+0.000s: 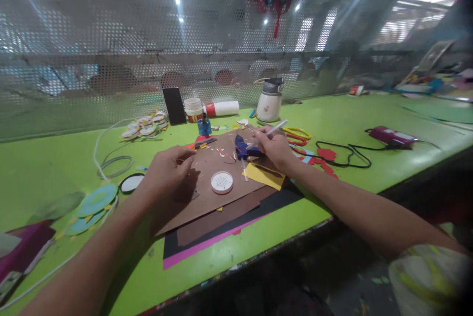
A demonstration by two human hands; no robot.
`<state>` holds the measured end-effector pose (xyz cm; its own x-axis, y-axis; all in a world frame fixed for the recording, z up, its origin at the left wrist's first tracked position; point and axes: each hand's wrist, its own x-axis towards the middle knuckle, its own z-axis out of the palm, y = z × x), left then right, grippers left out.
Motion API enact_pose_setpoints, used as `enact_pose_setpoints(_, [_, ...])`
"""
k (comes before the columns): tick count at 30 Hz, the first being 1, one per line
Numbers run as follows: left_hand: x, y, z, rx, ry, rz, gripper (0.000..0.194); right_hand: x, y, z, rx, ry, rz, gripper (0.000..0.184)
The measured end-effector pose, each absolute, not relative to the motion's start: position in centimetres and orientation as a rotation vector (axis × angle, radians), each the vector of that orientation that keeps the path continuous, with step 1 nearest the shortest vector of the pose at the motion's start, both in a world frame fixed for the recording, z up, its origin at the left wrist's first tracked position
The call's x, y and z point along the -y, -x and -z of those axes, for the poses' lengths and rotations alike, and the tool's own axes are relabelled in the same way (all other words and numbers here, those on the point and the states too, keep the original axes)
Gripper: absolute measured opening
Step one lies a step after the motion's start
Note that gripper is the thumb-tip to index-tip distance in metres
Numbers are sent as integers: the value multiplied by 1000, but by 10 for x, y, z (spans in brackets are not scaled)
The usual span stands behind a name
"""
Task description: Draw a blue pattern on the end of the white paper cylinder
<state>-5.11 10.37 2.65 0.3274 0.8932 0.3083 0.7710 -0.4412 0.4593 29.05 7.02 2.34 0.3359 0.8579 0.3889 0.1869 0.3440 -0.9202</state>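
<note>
My right hand is closed around a white pen, its upper end pointing up and right. Under and beside that hand lies a dark blue glue gun, with a clear glue stick near it. My left hand hovers over the left part of the brown cardboard, fingers loosely bent and apart, with nothing visible between them. A white round disc with dark lines drawn on it rests on the cardboard between my hands. Near my left fingertips is a yellow and black craft knife.
Behind the cardboard stand a phone, a white jar, a blue bottle and a white flask. Yellow-handled scissors and red scraps lie right. A purple device trails a black cable.
</note>
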Motion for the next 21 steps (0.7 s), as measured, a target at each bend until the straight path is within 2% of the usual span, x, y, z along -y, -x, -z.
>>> enact_pose_setpoints(9, [-95, 49, -16, -1412, -2297, -723, 48, -74, -300, -15, 1187, 1182, -606, 63])
enact_pose_setpoints(12, [-91, 49, -18, -1345, -2272, -680, 63, -76, -301, -14, 1187, 1188, -603, 59])
enact_pose_setpoints(16, [-77, 42, -18, -1209, -2272, -625, 92, -78, -304, -13, 1223, 1185, -563, 39])
enact_pose_setpoints(19, [-66, 32, -19, -1164, -2315, -578, 103, -79, -305, -10, 1296, 1169, -540, 15])
enact_pose_setpoints(21, [-60, 25, -22, -1168, -2364, -517, 104, -80, -305, -7, 1352, 1153, -524, 16])
